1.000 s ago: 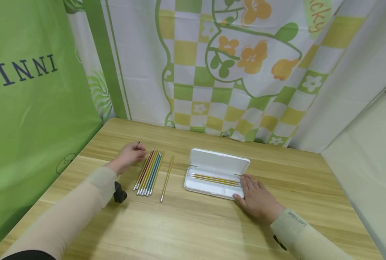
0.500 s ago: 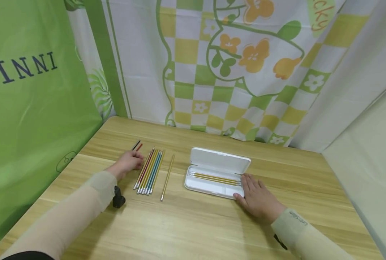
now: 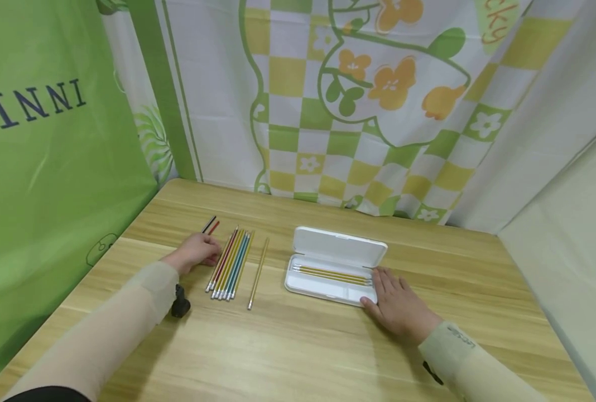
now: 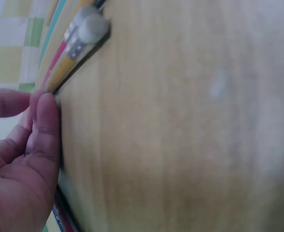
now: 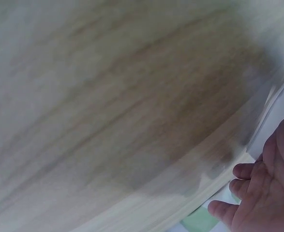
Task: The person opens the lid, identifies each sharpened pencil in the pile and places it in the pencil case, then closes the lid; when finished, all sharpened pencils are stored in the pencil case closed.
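Note:
My left hand (image 3: 195, 250) is at the left edge of a row of pencils (image 3: 234, 265) with white erasers. In the left wrist view its thumb and fingers pinch the shaft of a yellow pencil (image 4: 61, 71), whose eraser end sticks out beyond them. Past that hand show the ends of a black pencil (image 3: 209, 224) and a red pencil (image 3: 215, 227). My right hand (image 3: 400, 307) lies with fingers extended against the right end of an open white pencil case (image 3: 308, 290). Inside the case are a few yellow pencils (image 3: 330, 274).
A single yellow pencil (image 3: 258, 273) lies apart, between the row and the case. The wooden table (image 3: 278, 357) meets a printed curtain (image 3: 288, 151) at the back and a green cloth (image 3: 67, 184) on the left.
My left hand has come slightly nearer from the row's far end, and the black and red pencil ends now show beyond it. My right hand stays at the case.

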### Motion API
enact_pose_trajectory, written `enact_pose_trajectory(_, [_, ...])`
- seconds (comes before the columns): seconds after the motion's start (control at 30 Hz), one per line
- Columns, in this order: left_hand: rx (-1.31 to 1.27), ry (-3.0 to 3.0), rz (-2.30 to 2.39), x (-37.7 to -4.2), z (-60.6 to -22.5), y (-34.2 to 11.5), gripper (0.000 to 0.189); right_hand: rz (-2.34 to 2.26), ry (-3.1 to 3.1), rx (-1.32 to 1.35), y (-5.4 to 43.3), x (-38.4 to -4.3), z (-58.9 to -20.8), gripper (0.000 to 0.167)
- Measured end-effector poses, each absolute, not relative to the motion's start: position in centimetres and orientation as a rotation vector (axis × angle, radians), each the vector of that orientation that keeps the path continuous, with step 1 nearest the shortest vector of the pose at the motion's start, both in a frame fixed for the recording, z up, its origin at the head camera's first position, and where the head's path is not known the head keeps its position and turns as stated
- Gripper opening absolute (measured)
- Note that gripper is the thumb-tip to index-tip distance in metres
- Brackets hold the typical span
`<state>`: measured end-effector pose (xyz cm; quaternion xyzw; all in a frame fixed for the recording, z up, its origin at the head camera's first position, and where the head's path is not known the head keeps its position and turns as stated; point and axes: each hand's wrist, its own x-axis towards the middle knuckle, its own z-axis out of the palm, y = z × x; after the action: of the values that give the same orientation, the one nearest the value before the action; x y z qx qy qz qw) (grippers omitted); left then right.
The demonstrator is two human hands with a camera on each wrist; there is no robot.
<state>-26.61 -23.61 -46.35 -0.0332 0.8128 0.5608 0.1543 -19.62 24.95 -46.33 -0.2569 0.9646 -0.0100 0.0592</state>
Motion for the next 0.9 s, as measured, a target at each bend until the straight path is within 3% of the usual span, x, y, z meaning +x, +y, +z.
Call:
enact_pose_trajectory(0.43, [-0.043, 2.573, 1.316, -27.1, -46.3, -22.9, 0.006, -0.049, 2.878, -0.731, 24.2, -19.3, -45.2, 0.078])
enact_pose_trajectory(0.73, [0.058, 2.809, 0.888, -27.9, -45.2, -22.2, 0.039, -0.056, 2.909, -0.731, 24.5, -19.4, -45.7, 0.078])
enact_pose_trajectory(0.9, [-0.004, 2.704, 1.021, -28.2, -45.7, -22.9, 0.036, -0.055, 2.921, -0.768, 24.4, -19.3, -45.6, 0.077])
